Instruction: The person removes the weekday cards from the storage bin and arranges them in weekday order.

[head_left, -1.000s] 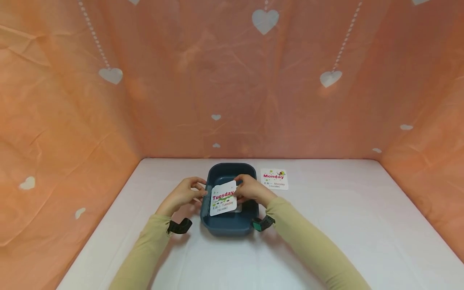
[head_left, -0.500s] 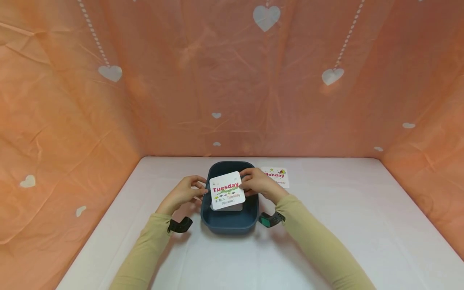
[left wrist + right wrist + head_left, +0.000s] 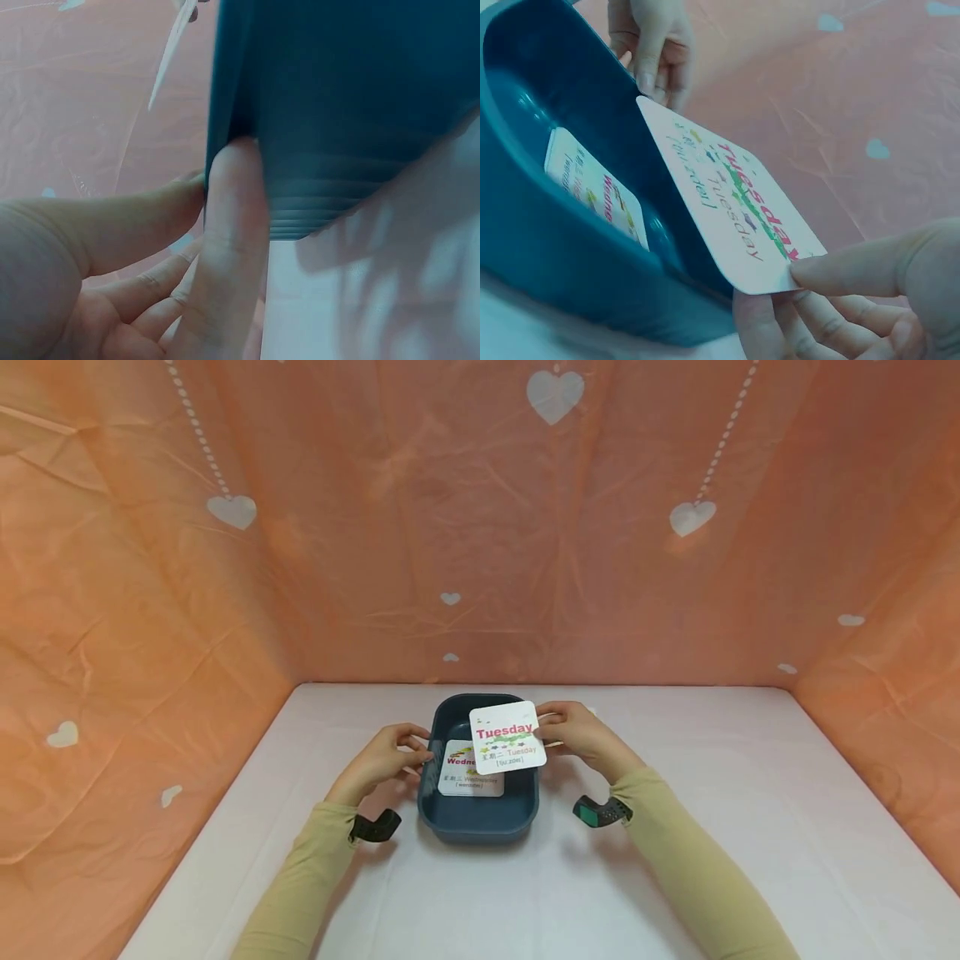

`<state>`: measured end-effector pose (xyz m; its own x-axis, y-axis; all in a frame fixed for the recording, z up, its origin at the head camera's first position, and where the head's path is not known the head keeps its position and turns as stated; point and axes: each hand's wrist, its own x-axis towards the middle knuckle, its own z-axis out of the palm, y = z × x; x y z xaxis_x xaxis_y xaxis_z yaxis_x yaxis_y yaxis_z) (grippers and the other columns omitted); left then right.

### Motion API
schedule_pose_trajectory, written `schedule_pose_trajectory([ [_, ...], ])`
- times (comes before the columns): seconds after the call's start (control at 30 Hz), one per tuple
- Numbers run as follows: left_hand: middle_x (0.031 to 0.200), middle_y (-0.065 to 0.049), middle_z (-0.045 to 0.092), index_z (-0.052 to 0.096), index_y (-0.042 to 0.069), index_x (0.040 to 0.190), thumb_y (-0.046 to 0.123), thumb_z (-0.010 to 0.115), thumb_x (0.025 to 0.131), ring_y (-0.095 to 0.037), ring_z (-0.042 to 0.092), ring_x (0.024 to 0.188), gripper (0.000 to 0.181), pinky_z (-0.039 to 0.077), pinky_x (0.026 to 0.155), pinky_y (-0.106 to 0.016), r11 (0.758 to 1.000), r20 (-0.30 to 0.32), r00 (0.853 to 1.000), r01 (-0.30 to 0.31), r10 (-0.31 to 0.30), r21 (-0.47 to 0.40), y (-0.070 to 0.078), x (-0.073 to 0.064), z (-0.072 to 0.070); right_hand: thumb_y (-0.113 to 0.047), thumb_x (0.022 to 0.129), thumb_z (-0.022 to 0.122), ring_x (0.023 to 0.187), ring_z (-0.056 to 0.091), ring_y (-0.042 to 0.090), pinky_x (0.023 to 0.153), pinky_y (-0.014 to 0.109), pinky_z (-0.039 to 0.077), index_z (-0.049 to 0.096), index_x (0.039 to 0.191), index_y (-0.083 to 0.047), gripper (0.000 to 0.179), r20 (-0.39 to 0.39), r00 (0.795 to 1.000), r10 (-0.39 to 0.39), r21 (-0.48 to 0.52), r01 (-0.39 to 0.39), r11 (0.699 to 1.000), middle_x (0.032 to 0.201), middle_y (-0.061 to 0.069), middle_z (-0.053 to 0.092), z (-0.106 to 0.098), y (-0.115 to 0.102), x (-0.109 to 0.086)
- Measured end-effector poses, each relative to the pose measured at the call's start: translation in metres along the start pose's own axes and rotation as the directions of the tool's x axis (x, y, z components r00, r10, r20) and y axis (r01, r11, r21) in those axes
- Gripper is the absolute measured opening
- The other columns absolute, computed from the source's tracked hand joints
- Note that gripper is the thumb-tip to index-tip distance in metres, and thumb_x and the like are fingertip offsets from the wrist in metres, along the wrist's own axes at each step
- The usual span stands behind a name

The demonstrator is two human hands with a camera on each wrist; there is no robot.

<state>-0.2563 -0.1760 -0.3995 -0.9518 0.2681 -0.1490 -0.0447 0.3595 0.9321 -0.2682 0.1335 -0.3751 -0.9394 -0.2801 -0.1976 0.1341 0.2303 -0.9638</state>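
My right hand [image 3: 581, 735] pinches a white "Tuesday" card [image 3: 508, 737] by its right edge, thumb on the printed face and fingers beneath, as the right wrist view shows. The card is held tilted over the right part of a dark blue plastic bin [image 3: 480, 822]. Inside the bin lies a "Wednesday" card [image 3: 600, 191], partly covered by the Tuesday card in the head view. On the other side, my left hand [image 3: 388, 758] grips the bin's left rim. In the left wrist view its thumb is at the rim and a finger [image 3: 236, 217] lies along the wall.
The bin stands on a white table [image 3: 480, 902] near its back edge. Orange cloth [image 3: 360, 568] with white hearts encloses the back and sides. The "Monday" card on the table right of the bin is almost wholly hidden behind my right hand.
My right hand has lifted the Tuesday card and carried it right, off the Wednesday card, which now shows. That hand now covers the Monday card. My left hand has stayed at the rim.
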Motion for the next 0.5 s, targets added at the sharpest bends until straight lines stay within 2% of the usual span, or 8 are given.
schedule_pose_trajectory([
  [0.33, 0.093, -0.017, 0.058, 0.050, -0.008, 0.125, 0.000, 0.063, 0.090, -0.019, 0.062, 0.062, 0.038, 0.057, 0.060, -0.039, 1.000, -0.002, 1.000, 0.006, -0.006, 0.001, 0.000, -0.001, 0.000, 0.002, 0.091, 0.056, 0.088, 0.065, 0.018, 0.076, 0.033, 0.055, 0.042, 0.135, 0.010, 0.046, -0.037, 0.999, -0.020, 0.062, 0.022, 0.998, 0.109, 0.018, 0.064, -0.031, 0.010, -0.010],
  [0.5, 0.094, -0.017, 0.059, 0.051, -0.007, 0.124, 0.001, 0.064, 0.090, -0.020, 0.063, 0.063, 0.037, 0.057, 0.062, -0.040, 1.000, -0.001, 1.000, 0.009, -0.009, 0.005, 0.000, -0.001, 0.001, 0.000, 0.094, 0.055, 0.087, 0.064, 0.016, 0.076, 0.032, 0.055, 0.038, 0.138, 0.010, 0.049, -0.089, 0.996, 0.008, 0.064, -0.003, 0.998, 0.111, 0.017, 0.063, -0.053, 0.014, -0.015],
])
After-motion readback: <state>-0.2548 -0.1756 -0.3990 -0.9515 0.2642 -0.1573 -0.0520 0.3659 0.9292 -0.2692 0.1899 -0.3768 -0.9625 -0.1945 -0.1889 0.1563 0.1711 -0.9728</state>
